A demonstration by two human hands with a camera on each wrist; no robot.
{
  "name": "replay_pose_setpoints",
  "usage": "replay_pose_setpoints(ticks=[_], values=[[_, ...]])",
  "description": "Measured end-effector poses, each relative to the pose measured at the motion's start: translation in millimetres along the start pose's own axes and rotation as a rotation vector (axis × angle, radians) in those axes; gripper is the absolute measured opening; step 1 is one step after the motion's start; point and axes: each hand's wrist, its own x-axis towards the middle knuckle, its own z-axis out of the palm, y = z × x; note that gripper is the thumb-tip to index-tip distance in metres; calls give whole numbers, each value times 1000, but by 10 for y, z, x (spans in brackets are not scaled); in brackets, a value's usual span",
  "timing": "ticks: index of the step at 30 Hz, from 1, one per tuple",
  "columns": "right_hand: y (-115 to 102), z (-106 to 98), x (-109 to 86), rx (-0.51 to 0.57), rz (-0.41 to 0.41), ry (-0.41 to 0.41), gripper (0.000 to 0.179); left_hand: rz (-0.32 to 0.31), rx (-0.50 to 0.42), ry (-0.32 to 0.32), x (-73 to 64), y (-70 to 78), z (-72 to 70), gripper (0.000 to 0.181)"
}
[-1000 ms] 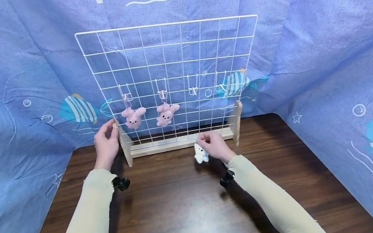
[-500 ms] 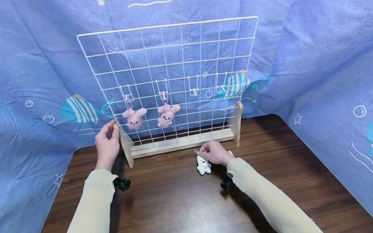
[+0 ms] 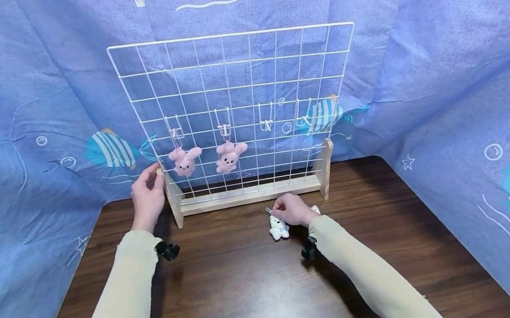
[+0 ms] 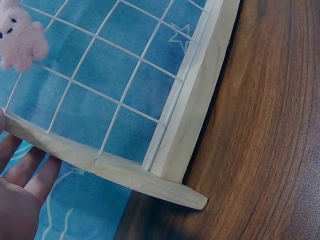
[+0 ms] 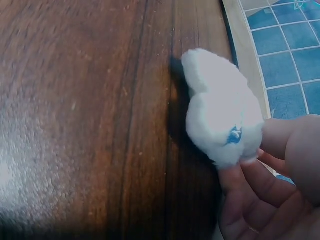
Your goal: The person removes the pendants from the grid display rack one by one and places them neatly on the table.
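Observation:
My right hand [image 3: 292,209] pinches a small white plush bear keychain [image 3: 279,228] just in front of the wire rack. The plush has dark eyes and a blue patch [image 5: 234,135], and its pale loop [image 3: 269,210] sticks up beside my fingertips. In the right wrist view its fluffy body [image 5: 220,110] lies against my thumb and fingers, low over the table. At the rack's left end, my left hand [image 3: 148,197] grips the wooden side post [image 4: 95,162], fingers behind it. Two pink plush bunny keychains [image 3: 185,162] [image 3: 230,158] hang from hooks on the white grid [image 3: 236,87].
Two hooks [image 3: 267,124] [image 3: 304,120] on the grid's right side carry nothing. Another white fluffy piece [image 3: 315,209] shows partly behind my right wrist. A wooden base bar [image 3: 250,196] runs along the dark wood table [image 3: 231,278]. Blue fish-print cloth [image 3: 444,104] surrounds the table.
My right hand has come down and toward me with the white plush bear keychain, away from the base bar. A white piece now shows behind that wrist. My left hand stays on the post.

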Motion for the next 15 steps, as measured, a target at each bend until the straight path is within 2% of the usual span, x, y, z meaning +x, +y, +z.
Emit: replay_pose_setpoints(ticks=[15], values=[[23,-54,-8,-25,3,19,14,-7,0,-1,0,-2,-2,36]])
